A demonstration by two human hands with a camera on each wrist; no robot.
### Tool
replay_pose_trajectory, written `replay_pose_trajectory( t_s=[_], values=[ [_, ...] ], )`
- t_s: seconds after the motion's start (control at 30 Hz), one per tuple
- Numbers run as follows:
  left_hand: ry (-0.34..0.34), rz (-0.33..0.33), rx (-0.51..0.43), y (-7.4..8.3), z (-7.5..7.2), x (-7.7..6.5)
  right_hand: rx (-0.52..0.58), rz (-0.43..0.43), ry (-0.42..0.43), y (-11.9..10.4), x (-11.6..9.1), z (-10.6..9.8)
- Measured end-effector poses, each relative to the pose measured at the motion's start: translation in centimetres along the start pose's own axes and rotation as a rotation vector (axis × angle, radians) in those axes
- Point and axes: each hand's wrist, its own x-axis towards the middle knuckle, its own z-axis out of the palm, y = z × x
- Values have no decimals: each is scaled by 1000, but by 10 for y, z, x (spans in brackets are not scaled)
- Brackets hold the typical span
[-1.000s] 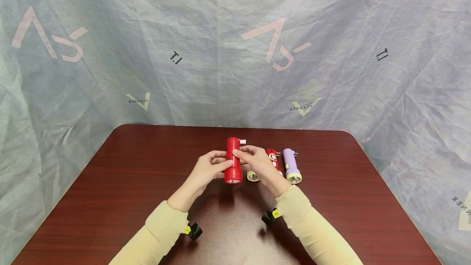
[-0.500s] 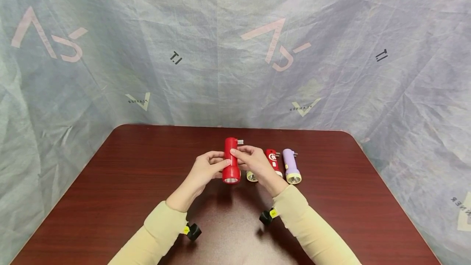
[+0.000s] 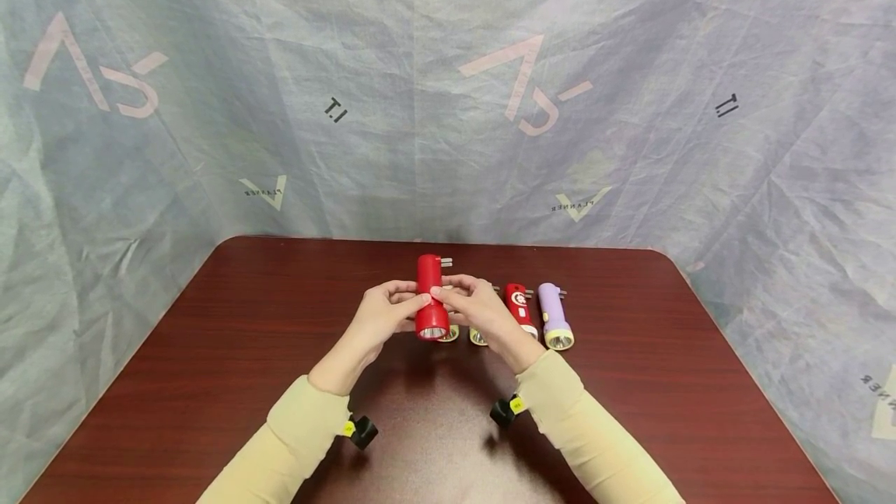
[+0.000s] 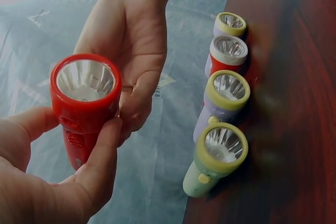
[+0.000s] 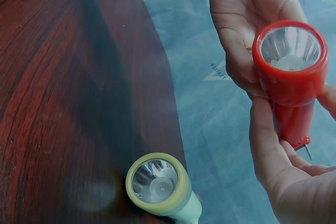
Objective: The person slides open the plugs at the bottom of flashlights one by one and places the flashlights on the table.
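A red flashlight (image 3: 431, 319) is held up over the table between both hands, lens end toward me. Two metal plug prongs (image 3: 446, 261) stick out to the right near its tail. My left hand (image 3: 373, 313) pinches its left side between thumb and fingers. From the right, my right hand (image 3: 484, 309) pinches it, the thumb lying across its front. In the left wrist view, a switch (image 4: 75, 139) shows below the flashlight's head. The light-green flashlight (image 4: 223, 150) with a yellow rim lies behind the held one, partly hidden in the head view.
Lined up on the table (image 3: 231, 333) right of the green flashlight are a purple one (image 4: 228, 87) with a yellow rim, a red one (image 3: 518, 303) with a white rim, and another purple one (image 3: 553, 309). A grey printed cloth (image 3: 420, 138) hangs behind the table.
Both hands have shifted slightly left and up with the red flashlight. It has turned a little, so both prongs show. More of the yellow-rimmed flashlight behind it has come into view.
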Motion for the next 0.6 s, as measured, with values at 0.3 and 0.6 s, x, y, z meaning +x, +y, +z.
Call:
replay_pose_trajectory(
  t_s=[0.3, 0.6],
  values=[
    [18, -2, 9, 4, -10, 7, 16, -8, -69, 1, 0, 5],
    [37, -36, 37, 5, -18, 13, 89, -40, -108, 3, 0, 9]
  ],
)
